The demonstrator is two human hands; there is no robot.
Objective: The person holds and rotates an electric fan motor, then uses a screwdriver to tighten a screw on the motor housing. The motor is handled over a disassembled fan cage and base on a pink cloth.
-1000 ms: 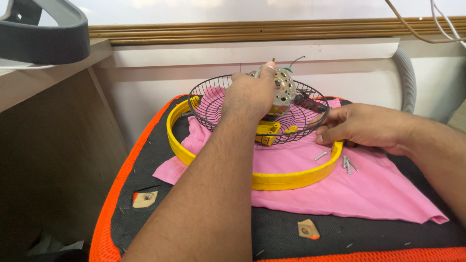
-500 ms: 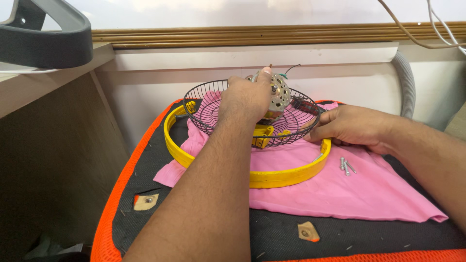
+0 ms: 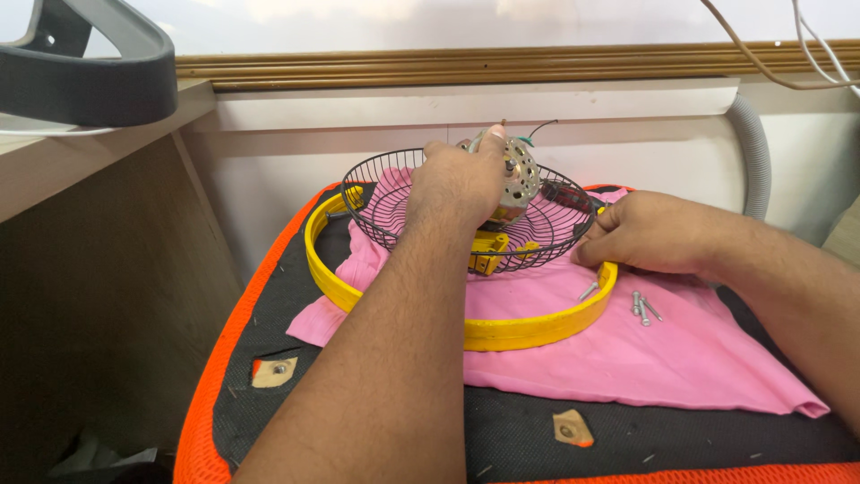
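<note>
Hands were seen from above at a black and orange mesh seat (image 3: 269, 296) draped with a pink cloth (image 3: 663, 350). A small metal motor (image 3: 518, 179) was gripped by the left hand (image 3: 457, 184), fingers curled around it, at the far middle of the scene, inside a black wire fan guard (image 3: 385, 211). The guard was tilted over a yellow plastic ring (image 3: 511, 330) laid on the cloth. The guard's right rim was pinched by the right hand (image 3: 654, 233) (its fingertips mostly hidden). A dark red tool handle (image 3: 564, 193) was visible just beyond that hand. Loose screws (image 3: 640, 306) were scattered on the cloth near the right wrist.
</note>
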